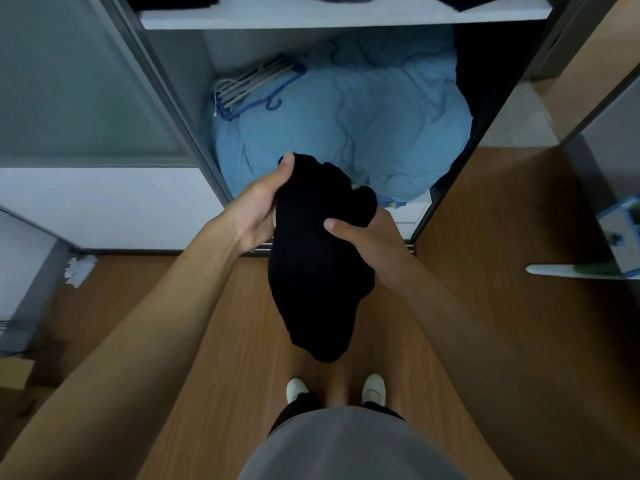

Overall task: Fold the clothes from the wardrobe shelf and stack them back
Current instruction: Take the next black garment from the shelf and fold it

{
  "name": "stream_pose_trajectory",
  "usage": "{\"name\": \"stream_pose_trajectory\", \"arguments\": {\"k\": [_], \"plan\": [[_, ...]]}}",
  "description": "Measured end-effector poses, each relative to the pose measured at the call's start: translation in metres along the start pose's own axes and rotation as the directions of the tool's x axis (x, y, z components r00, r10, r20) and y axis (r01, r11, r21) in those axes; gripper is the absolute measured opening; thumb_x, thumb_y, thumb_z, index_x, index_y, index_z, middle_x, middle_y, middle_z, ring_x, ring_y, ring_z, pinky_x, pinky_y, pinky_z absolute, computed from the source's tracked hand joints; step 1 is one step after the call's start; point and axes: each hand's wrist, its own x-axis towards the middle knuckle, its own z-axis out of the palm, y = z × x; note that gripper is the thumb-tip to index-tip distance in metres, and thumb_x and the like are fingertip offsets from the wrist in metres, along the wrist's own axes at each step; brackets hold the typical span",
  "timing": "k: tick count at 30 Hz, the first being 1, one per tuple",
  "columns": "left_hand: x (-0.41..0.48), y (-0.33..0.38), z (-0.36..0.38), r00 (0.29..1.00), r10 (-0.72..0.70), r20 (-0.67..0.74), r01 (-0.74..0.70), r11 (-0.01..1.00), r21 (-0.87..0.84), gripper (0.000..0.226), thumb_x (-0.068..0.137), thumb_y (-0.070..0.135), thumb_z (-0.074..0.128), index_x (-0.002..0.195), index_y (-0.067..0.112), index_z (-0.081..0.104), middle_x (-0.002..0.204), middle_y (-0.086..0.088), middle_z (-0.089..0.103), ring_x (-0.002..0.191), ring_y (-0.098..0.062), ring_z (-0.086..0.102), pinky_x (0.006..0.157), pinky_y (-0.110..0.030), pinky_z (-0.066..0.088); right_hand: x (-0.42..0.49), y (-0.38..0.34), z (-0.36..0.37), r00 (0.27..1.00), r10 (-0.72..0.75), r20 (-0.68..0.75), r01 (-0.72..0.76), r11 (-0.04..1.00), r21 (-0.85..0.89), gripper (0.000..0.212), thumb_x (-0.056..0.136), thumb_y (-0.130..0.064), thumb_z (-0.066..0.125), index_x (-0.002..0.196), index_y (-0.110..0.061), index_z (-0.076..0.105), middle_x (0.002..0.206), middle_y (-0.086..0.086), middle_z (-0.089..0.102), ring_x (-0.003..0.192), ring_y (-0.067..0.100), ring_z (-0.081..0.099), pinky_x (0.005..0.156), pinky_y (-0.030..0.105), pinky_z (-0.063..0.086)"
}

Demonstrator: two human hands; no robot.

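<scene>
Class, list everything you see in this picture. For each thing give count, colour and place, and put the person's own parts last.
garment: 1, black, held in front of the wardrobe
shelf: 1, white, top of wardrobe
clothes: 3 partly seen, dark, on shelf
duvet: 1, light blue, wardrobe bottom
hangers: several, blue and pale, on duvet's left side
door: 1, grey, left of the opening
floor: brown wood, underfoot
paper: 1 crumpled scrap, white, floor at left
shoes: 2, white, on the feet
left hand: grips garment's top
right hand: pinches garment's side
</scene>
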Motion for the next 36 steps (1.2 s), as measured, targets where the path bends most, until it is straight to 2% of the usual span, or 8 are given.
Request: {"name": "stream_pose_trajectory", "arguments": {"k": [5,8,11,19,22,27,33,36], "plan": [[-0.017,-0.048,-0.018,0.965,-0.2,0.171,0.182,0.977,0.112,0.077,0.059,0.053,0.09,0.124,0.023,0.063,0.129,-0.002,0.068,0.122,-0.018,0.063,0.089,-0.025,0.055,0.0,-0.021,-0.004,0.98,0.198,0.013,-0.198,0.968,0.154,0.036,0.084,-0.017,0.08,0.118,-0.012,0.068,0.113,0.007,0.075,0.1,0.019,0.073,0.088,0.034,0.059],[-0.012,-0.06,-0.005,0.991,-0.133,0.032,0.123,0.968,0.22,0.054,0.072,0.04,0.085,0.12,0.023,0.067,0.12,0.0,0.073,0.117,-0.02,0.066,0.093,-0.027,0.054,0.001,-0.033,-0.018,0.908,0.414,0.066,-0.411,0.85,0.33,0.038,0.088,-0.023,0.074,0.123,-0.007,0.069,0.116,0.013,0.073,0.102,0.025,0.071,0.094,0.039,0.057],[-0.005,-0.053,0.014,1.0,0.002,-0.02,0.003,0.972,0.235,0.031,0.088,0.031,0.075,0.114,0.015,0.072,0.114,-0.007,0.075,0.108,-0.022,0.071,0.088,-0.026,0.057,-0.007,-0.023,-0.043,0.924,0.369,0.105,-0.373,0.799,0.472,0.04,0.095,-0.032,0.065,0.128,-0.01,0.067,0.124,0.009,0.07,0.111,0.025,0.068,0.099,0.035,0.053],[0.006,-0.049,0.02,0.969,-0.032,-0.244,0.032,0.999,-0.007,0.016,0.093,0.027,0.07,0.094,0.012,0.072,0.086,-0.006,0.078,0.08,-0.019,0.076,0.061,-0.026,0.058,-0.028,0.015,-0.057,0.967,0.247,-0.056,-0.248,0.969,-0.012,0.023,0.094,-0.026,0.07,0.108,-0.007,0.071,0.1,0.008,0.077,0.093,0.021,0.074,0.074,0.024,0.057],[0.006,-0.048,0.011,0.959,-0.111,-0.259,0.122,0.992,0.027,0.021,0.094,0.031,0.068,0.101,0.012,0.069,0.084,-0.004,0.079,0.078,-0.017,0.076,0.056,-0.026,0.057,-0.022,0.01,-0.063,0.959,0.257,-0.118,-0.247,0.965,0.092,0.026,0.091,-0.029,0.073,0.105,-0.008,0.073,0.1,0.009,0.078,0.094,0.024,0.075,0.072,0.026,0.058],[0.01,-0.052,0.005,0.932,-0.325,-0.161,0.313,0.945,-0.092,0.032,0.099,0.039,0.057,0.108,0.011,0.07,0.093,-0.007,0.078,0.078,-0.019,0.076,0.057,-0.027,0.059,-0.027,0.012,-0.069,0.946,0.312,0.084,-0.323,0.92,0.222,0.055,0.076,-0.045,0.083,0.122,-0.017,0.069,0.114,0.008,0.075,0.106,0.024,0.072,0.081,0.028,0.058],[0.007,-0.063,0.0,0.967,-0.232,0.105,0.241,0.967,-0.086,0.052,0.09,0.057,0.058,0.123,0.019,0.072,0.131,-0.006,0.067,0.12,-0.022,0.064,0.098,-0.032,0.053,-0.023,0.018,-0.051,0.964,0.265,0.034,-0.267,0.952,0.152,0.026,0.084,-0.015,0.079,0.109,-0.01,0.074,0.108,0.014,0.075,0.099,0.027,0.073,0.089,0.034,0.059],[-0.002,-0.084,-0.003,0.961,-0.215,0.173,0.23,0.971,-0.071,0.049,0.084,0.044,0.067,0.127,0.02,0.067,0.131,-0.005,0.067,0.121,-0.02,0.063,0.091,-0.026,0.055,-0.022,0.015,-0.048,0.959,0.282,-0.001,-0.274,0.931,0.239,0.023,0.088,-0.009,0.074,0.111,-0.006,0.073,0.106,0.014,0.076,0.094,0.025,0.073,0.084,0.032,0.06]]}}
